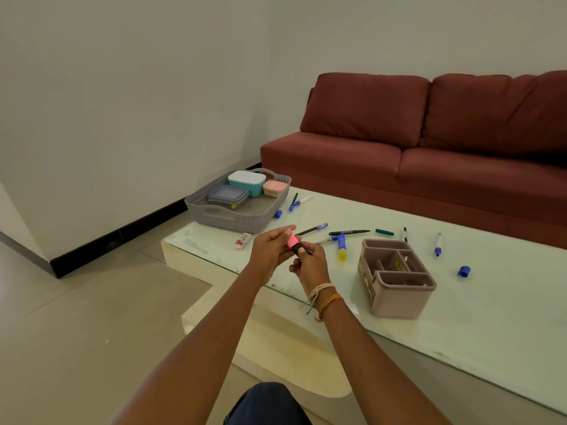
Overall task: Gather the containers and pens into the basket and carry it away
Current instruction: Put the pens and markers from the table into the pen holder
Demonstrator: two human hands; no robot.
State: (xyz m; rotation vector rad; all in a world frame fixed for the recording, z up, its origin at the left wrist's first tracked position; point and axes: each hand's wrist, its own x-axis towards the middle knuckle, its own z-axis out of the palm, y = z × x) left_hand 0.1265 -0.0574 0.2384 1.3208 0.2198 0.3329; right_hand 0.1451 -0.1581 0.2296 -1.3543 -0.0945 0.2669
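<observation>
Three lidded plastic containers — grey-blue [228, 195], teal [247, 182], pink [275, 188] — already sit in grey perforated plastic basket [236, 223], up-left of grip. Left hand [270, 250] pinches pink end of pink-and-black highlighter marker [294, 244]; right hand [310, 265] clenches its black end. Step judged: capping marker, pens not yet gathered. Next move likely calls for carrying marker up-left into basket. Loose pens and blue caps [464, 271] scattered right of grip on glass-topped table [460, 317]. Taupe plastic desk organiser [395, 277], right of grip: compartments mostly empty, contents unclear.
</observation>
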